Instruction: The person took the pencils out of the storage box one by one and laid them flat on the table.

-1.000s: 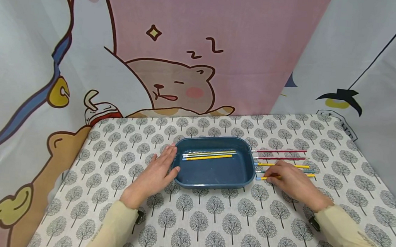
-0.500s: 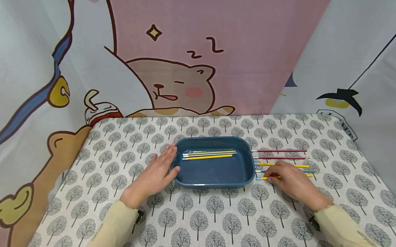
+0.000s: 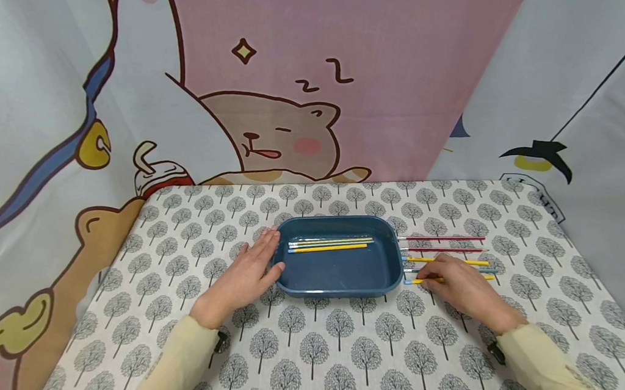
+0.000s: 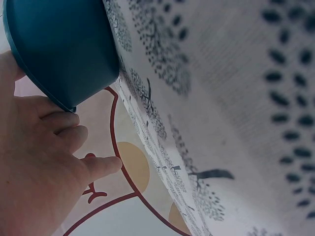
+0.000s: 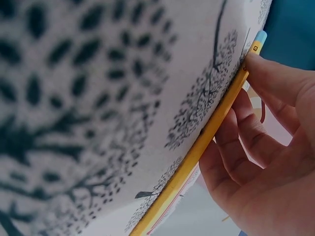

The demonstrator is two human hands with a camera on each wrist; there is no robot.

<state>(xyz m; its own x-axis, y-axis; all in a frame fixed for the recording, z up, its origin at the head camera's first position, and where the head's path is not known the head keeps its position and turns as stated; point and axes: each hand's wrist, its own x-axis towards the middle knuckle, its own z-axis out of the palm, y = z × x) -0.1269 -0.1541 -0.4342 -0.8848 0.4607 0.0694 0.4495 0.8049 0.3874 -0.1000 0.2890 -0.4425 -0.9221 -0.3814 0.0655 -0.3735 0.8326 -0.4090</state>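
Plainly two hands [image 3: 245,278] [image 3: 462,286], one blue tray [image 3: 339,275], five pencils [image 3: 475,263] just outside it.

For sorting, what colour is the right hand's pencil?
Yellow pencil, light blue end; clearest in the right wrist view.

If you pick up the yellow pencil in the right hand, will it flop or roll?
The yellow pencil looks straight, so it should stay stiff. It's thin, so probably light. Its slim shape might roll if the right hand let go, though whether its sides are flat isn't clear.
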